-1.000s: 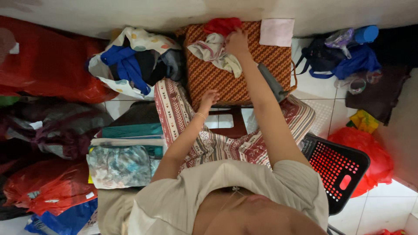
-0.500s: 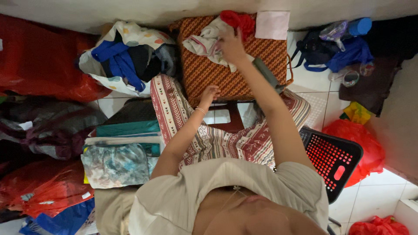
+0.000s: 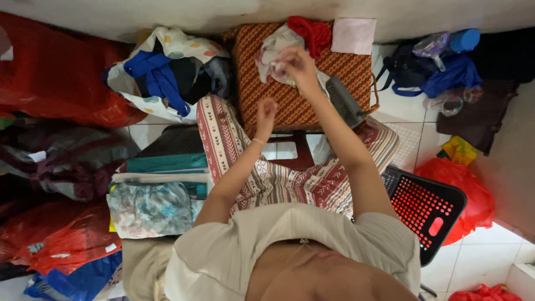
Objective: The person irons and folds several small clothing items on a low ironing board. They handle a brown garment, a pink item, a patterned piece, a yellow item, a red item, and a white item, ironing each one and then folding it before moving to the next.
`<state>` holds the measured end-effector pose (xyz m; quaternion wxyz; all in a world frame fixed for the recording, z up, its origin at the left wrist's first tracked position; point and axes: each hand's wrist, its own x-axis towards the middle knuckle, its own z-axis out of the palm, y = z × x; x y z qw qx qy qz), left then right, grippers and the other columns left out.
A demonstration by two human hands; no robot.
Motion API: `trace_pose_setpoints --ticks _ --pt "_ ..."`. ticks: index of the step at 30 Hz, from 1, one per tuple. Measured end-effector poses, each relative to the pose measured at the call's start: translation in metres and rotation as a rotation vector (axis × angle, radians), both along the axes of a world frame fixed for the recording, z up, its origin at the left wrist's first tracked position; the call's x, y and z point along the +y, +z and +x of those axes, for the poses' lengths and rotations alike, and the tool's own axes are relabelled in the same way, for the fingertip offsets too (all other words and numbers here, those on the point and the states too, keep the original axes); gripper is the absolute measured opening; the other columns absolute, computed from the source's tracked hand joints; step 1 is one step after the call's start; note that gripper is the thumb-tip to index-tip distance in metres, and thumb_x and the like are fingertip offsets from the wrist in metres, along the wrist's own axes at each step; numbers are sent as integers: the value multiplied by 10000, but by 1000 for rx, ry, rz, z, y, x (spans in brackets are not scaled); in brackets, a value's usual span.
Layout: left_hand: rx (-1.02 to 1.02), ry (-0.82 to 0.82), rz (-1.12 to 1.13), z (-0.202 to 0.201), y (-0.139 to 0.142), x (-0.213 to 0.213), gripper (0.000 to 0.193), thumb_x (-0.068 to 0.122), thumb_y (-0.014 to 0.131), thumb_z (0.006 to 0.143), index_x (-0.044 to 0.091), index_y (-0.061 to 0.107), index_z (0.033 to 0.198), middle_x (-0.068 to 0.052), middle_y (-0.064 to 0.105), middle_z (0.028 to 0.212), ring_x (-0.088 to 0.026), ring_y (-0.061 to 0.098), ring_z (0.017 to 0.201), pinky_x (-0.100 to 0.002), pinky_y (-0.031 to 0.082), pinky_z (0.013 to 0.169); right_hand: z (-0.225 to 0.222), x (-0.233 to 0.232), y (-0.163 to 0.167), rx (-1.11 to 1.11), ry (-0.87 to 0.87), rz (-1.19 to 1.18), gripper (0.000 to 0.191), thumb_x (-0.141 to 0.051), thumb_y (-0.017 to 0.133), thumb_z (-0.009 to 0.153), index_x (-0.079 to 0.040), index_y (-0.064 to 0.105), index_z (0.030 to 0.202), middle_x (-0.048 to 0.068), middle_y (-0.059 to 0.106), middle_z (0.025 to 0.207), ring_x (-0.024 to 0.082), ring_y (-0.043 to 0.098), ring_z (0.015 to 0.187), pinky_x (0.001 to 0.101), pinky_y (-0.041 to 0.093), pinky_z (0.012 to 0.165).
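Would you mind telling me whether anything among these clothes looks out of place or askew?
Mostly clutter. The folded stack lies neat, but the spotted bag gapes with blue cloth spilling over its rim, and a cream garment under the right hand lies crumpled.

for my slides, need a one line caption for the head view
Right hand lifts a pale cloth off a brown patterned bag; left hand hovers nearby.

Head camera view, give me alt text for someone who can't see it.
Seen from above, a person's right hand grips a pale cloth on a brown patterned bag, while the left hand hovers empty above a striped fabric. Folded clothes lie at left, a black perforated basket at right.
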<state>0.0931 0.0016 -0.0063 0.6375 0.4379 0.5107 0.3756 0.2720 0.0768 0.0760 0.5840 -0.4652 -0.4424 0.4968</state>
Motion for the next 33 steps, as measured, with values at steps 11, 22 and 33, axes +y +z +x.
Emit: trace_pose_setpoints --ticks 11,22,33 --pt "-54 -99 -66 0 8 25 373 176 623 1005 -24 658 1318 -136 699 1034 -245 639 909 -409 516 821 -9 -73 63 133 37 -190 349 -63 658 982 -84 585 1323 46 645 1294 199 639 1188 317 558 1001" --pt "-446 -127 -20 -11 29 38 432 307 575 1064 -68 634 1270 -114 708 1136 -187 661 1011 -335 528 911 -12 -129 0 -271 38 -291 364 -106 751 966 2 640 1295 96 745 1110 166 715 979 299 571 842" --pt "-18 30 313 -44 55 57 468 317 685 1053 -68 629 1314 -109 706 1248 -159 655 1122 -302 502 997 -24 -143 -4 946 -156 -309 430 -246 556 996 27 651 1314 159 723 1307 280 695 1227 433 528 1116"
